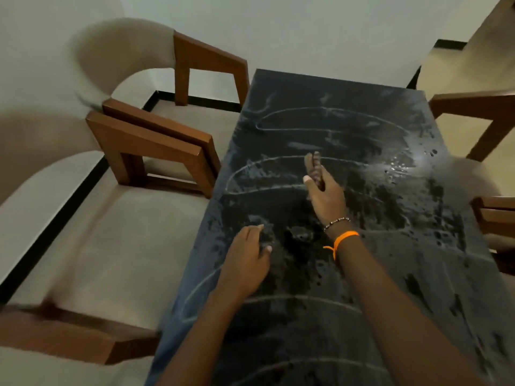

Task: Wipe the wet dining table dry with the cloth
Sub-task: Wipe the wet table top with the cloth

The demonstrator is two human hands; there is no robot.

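The dark dining table (390,274) fills the middle of the view, its top covered in water drops, smears and curved wipe streaks. My right hand (324,196) reaches out over the table's middle with fingers stretched forward. A blurred, striped purplish shape (317,169) shows by its fingers, and I cannot tell whether that is a cloth. My left hand (246,259) is near the table's left edge with fingers loosely curled, tips touching the wet top and holding nothing. No cloth shows plainly anywhere.
Two beige chairs with brown wooden arms (156,140) stand close along the table's left side. Parts of other wooden chairs (479,107) show on the right. A white wall with black skirting is behind.
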